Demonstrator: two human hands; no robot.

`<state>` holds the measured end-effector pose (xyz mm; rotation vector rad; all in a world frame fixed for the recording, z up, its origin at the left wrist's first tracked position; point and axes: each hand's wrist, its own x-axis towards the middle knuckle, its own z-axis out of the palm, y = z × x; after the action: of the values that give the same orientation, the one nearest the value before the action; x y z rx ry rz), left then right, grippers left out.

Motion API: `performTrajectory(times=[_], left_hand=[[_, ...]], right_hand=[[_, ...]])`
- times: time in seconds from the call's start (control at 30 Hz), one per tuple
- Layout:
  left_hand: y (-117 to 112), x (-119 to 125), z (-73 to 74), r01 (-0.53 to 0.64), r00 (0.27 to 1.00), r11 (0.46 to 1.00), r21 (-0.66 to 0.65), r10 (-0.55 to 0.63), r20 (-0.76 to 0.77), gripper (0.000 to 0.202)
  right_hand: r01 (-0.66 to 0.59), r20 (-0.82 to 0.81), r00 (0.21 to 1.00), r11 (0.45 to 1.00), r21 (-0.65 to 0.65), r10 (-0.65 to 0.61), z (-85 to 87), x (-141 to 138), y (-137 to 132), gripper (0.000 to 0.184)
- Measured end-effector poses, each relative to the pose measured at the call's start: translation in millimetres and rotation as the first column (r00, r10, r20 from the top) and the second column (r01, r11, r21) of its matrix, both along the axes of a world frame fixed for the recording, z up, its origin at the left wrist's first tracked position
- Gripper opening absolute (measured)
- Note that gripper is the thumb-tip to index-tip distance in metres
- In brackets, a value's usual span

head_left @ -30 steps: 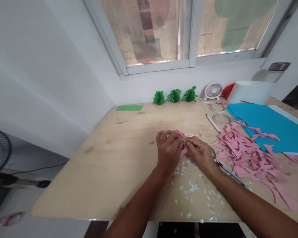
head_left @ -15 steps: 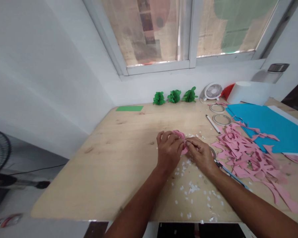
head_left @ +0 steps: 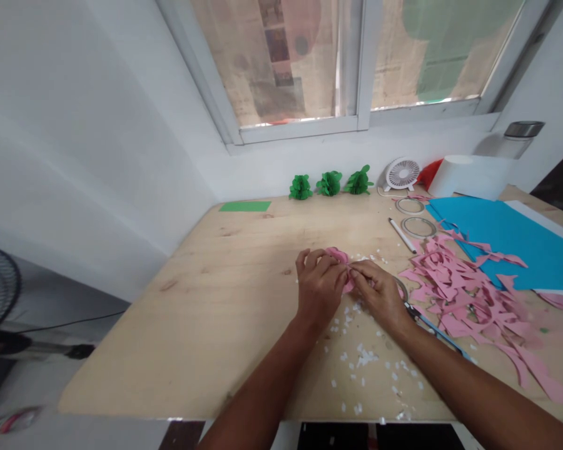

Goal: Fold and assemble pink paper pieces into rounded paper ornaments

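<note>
Above the middle of the wooden table (head_left: 225, 294), my left hand (head_left: 319, 280) is closed on a piece of pink paper (head_left: 338, 255), whose rounded edge shows past the fingers. From the other side my right hand (head_left: 378, 289) pinches at the same paper with thumb and forefinger. The fingers hide most of the paper, and I cannot make out whether anything small is between the right fingertips. Small white paper bits (head_left: 366, 356) lie scattered around and below both hands. Partly behind my right hand is a tape roll (head_left: 401, 289).
Pink paper scraps (head_left: 455, 281) are heaped at the right, by blue sheets (head_left: 507, 231). A blue tool (head_left: 436, 328) lies under my right forearm. Further back are a white pen (head_left: 402, 235), more tape rolls (head_left: 419, 226), a small fan (head_left: 402, 173) and green paper figures (head_left: 329, 183).
Hardly anything differs. Both hands stay on the pink paper, with only a slight shift of the right fingers and of the view.
</note>
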<state>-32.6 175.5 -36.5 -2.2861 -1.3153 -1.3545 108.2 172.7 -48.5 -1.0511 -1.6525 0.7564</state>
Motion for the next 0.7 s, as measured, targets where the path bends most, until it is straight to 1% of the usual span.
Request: performTrajectory(times=[0.2, 0.37, 0.7], left_hand=[[-0.4, 2.0, -1.1, -0.013, 1.0, 1.0, 0.008, 0.013, -0.005, 0.012], [0.6, 2.2, -2.1, -0.01, 1.0, 1.0, -0.012, 0.01, 0.024, 0.011], [1.3, 0.7, -2.7, 0.049, 0.975, 0.984, -0.173, -0.01, 0.22, 0.01]], right_hand=[[0.003, 0.006, 1.0, 1.0, 0.03, -0.004, -0.8, -0.9, -0.1, 0.023], [-0.01, 0.002, 1.0, 1.0, 0.023, 0.01, 0.0, -1.0, -0.2, 0.023], [-0.022, 0.003, 1.0, 1.0, 0.0, 0.022, 0.7, -0.9, -0.5, 0.024]])
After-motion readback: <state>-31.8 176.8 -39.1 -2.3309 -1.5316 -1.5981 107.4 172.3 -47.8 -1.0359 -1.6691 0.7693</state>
